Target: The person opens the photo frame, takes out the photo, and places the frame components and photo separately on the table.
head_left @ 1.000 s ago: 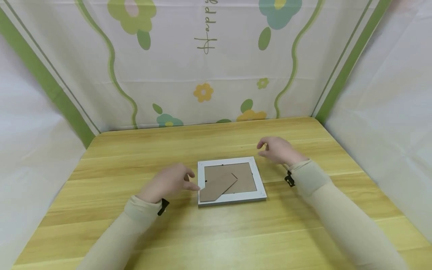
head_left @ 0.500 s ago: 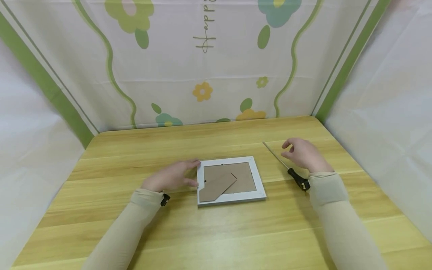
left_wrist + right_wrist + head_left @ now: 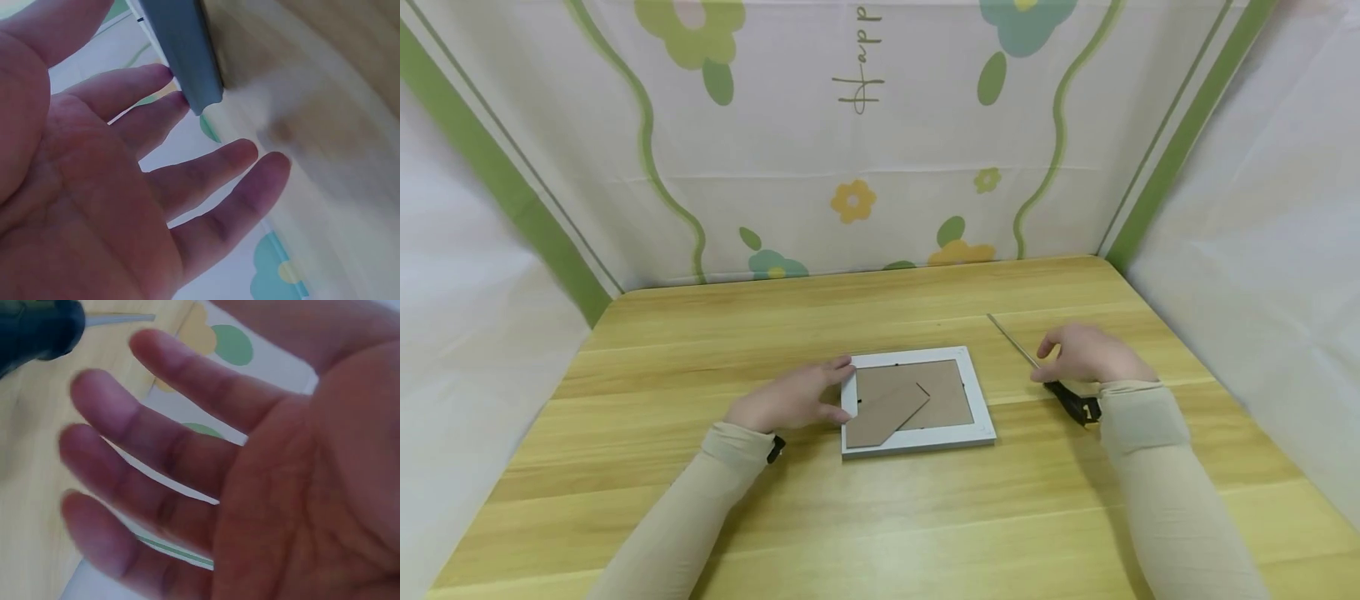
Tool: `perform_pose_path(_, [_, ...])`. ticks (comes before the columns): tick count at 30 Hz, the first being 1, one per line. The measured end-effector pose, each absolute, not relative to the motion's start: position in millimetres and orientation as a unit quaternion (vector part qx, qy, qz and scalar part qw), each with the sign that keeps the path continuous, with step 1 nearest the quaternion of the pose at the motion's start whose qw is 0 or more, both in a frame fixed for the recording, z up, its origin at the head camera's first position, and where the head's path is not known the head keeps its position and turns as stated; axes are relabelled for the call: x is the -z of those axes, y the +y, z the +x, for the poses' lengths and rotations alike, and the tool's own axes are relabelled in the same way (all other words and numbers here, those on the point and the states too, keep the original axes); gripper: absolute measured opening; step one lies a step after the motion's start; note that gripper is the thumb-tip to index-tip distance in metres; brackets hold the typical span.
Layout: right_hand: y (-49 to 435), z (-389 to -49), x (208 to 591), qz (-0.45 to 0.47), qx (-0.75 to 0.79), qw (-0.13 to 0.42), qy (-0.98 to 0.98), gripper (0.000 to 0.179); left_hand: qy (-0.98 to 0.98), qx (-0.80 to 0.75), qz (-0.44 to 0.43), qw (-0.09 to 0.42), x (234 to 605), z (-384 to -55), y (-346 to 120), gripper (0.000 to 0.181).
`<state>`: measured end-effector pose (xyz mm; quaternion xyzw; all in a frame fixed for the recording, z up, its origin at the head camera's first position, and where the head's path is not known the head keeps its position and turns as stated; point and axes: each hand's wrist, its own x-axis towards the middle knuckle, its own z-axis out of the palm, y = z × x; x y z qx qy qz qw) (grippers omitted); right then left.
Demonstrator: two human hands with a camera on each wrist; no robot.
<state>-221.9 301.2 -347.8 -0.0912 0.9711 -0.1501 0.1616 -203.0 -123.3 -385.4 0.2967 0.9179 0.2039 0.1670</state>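
Note:
A white photo frame (image 3: 955, 437) lies face down on the table, its brown backboard (image 3: 943, 392) and slanting stand leg (image 3: 880, 421) showing. At its left edge is my left hand (image 3: 793, 396), thumb and fingers spread. In the left wrist view, two fingertips (image 3: 178, 103) touch the frame's grey side (image 3: 184, 56), while the other fingers are extended. To the right of the frame lies a screwdriver (image 3: 1013, 340) with a black handle and a thin metal shaft. My right hand (image 3: 1093, 354) hovers over the handle with loosely bent fingers. The right wrist view shows the handle (image 3: 40, 331) apart from those fingers.
The wood-grain table (image 3: 880, 517) is bounded at the back by a white flowered cloth (image 3: 917, 142). White sheets hang on the left (image 3: 467, 292) and right (image 3: 1262, 250) sides.
My left hand has come to the frame's left edge. My right hand has moved right and nearer, from beside the screwdriver's shaft to above its handle, uncovering the shaft.

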Motion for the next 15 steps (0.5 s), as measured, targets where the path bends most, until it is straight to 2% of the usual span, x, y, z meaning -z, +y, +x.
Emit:
perform_pose_path(5, [300, -222, 352, -0.081, 0.137, 0.187, 0.969, 0.046, 0.923, -0.196, 0.292, 0.153, 389, -203, -121, 0.083])
perform_pose_path(15, [306, -226, 364, -0.097, 0.123, 0.182, 0.971, 0.018, 0.928, -0.173, 0.295, 0.151, 387, -200, -120, 0.081])
